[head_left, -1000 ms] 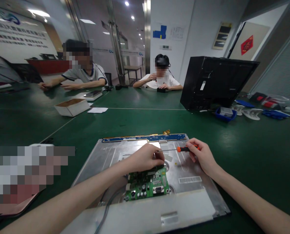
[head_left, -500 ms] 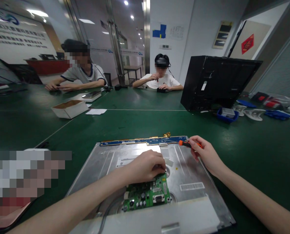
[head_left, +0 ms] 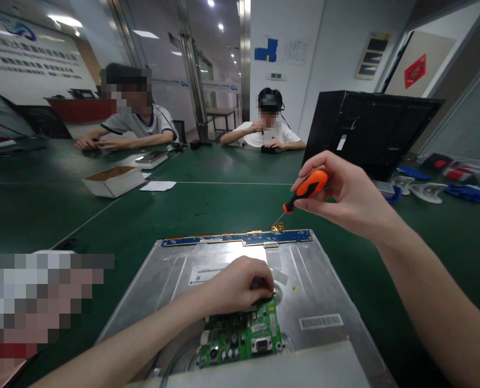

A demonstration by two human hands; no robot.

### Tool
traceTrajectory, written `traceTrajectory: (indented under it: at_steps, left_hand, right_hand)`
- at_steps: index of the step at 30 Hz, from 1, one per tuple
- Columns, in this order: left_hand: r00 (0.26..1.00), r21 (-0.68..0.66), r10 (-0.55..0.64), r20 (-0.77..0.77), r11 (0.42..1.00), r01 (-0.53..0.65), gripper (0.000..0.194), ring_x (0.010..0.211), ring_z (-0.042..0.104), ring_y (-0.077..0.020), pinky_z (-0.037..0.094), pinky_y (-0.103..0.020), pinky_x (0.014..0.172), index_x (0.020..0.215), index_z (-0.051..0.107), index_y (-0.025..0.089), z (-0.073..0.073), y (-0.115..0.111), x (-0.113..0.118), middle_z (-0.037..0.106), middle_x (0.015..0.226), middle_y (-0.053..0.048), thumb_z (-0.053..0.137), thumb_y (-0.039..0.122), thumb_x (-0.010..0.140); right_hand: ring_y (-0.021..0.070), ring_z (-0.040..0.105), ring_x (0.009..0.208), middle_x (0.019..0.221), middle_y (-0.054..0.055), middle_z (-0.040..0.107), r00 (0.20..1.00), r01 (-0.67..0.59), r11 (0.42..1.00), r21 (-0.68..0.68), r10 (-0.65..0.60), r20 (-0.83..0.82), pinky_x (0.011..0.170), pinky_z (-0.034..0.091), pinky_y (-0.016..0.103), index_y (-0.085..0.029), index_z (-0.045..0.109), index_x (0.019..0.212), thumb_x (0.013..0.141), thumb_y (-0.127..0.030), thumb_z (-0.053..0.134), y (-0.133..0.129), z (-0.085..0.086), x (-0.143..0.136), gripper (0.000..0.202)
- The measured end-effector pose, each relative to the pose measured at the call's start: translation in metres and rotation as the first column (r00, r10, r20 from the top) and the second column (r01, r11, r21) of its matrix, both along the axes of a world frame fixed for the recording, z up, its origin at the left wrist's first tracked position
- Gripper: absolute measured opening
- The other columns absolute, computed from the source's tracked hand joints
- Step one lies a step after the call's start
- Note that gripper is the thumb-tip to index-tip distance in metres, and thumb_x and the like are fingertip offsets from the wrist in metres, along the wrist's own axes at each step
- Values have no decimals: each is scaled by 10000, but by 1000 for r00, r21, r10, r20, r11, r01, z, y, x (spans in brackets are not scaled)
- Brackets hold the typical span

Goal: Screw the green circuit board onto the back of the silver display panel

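Observation:
My right hand [head_left: 345, 194] holds an orange-and-black screwdriver [head_left: 312, 184] by its handle, tilted. Its thin shaft points down left toward a crumpled gold piece [head_left: 277, 227] at the far edge of a blue circuit strip [head_left: 207, 238]. Whether the tip touches that piece, I cannot tell. My left hand [head_left: 243, 283] is closed at the upper edge of a green circuit board [head_left: 240, 339]; whatever its fingertips pinch is hidden. Under both boards lies a flat silver metal panel [head_left: 316, 293], with a ribbon cable leading from the blue strip.
A black monitor housing [head_left: 369, 129] stands at the right, with blue and clear bits beside it. A white open box [head_left: 114, 181] and a paper slip [head_left: 158, 186] lie on the green table [head_left: 207, 205]. Two people sit across it.
My right hand has lifted the screwdriver from the panel's right edge, turning it handle-up with its shaft down toward the gold piece. My left hand stays at the green board.

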State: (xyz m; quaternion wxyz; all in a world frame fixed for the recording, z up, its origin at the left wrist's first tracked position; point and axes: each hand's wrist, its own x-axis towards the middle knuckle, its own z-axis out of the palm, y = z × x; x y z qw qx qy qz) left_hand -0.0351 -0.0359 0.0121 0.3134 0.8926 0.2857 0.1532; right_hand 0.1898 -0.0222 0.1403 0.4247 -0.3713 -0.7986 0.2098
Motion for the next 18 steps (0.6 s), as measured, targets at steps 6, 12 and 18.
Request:
traceTrajectory:
  at_steps: [6, 12, 18]
  left_hand:
    - [1000, -25, 7, 16, 1000, -7, 84, 730, 625, -152, 457, -253, 695, 815, 715, 169, 0, 0, -1, 695, 785, -17, 689, 91, 797]
    - [998, -127, -30, 47, 991, 36, 119, 801, 641, -169, 475, -244, 721, 839, 722, 173, 0, 3, -3, 696, 829, -19, 680, 65, 807]
    - [997, -188, -8, 78, 982, 23, 112, 790, 640, -168, 477, -247, 737, 824, 725, 165, -1, 5, -2, 696, 800, -12, 696, 58, 805]
  right_hand:
    - [120, 612, 689, 891, -13, 637, 952, -164, 985, 56, 143, 270, 575, 463, 222, -223, 549, 1074, 826, -265, 714, -14, 4, -5, 302]
    - [81, 552, 670, 835, -49, 628, 821, -349, 937, 22, 294, 490, 604, 378, 201, -209, 533, 1076, 826, -157, 692, -24, -4, -14, 301]
    - [93, 543, 681, 856, -32, 622, 819, -369, 928, -50, 350, 455, 608, 371, 205, -202, 500, 1043, 817, -152, 693, -15, -12, -20, 302]
